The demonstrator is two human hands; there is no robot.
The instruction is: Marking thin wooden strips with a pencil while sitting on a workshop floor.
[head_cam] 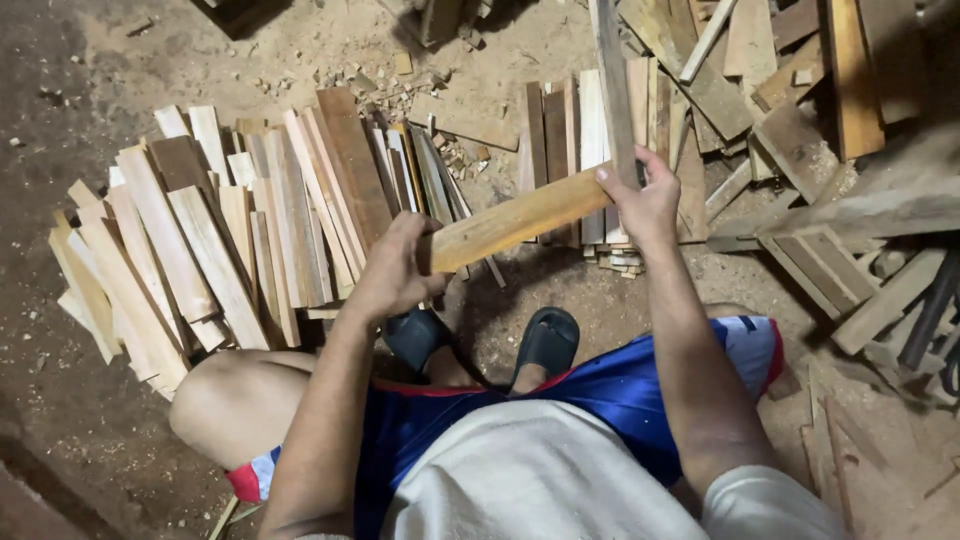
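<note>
A short, pale wooden plank (515, 220) is held level in front of me over the dirt floor. My left hand (395, 270) grips its near left end. My right hand (645, 200) closes on its far right end and also on a long, thin grey slat (612, 80) that stands upright from the hand toward the top of the view. I am squatting, and my feet in dark sandals (545, 340) rest on the ground just below the plank.
A fan of cut wooden slats (200, 240) lies on the ground at the left. A neat stack of short boards (570, 130) sits behind the plank. Loose offcuts and longer planks (800, 150) pile up at the right. Sawdust and chips cover the floor.
</note>
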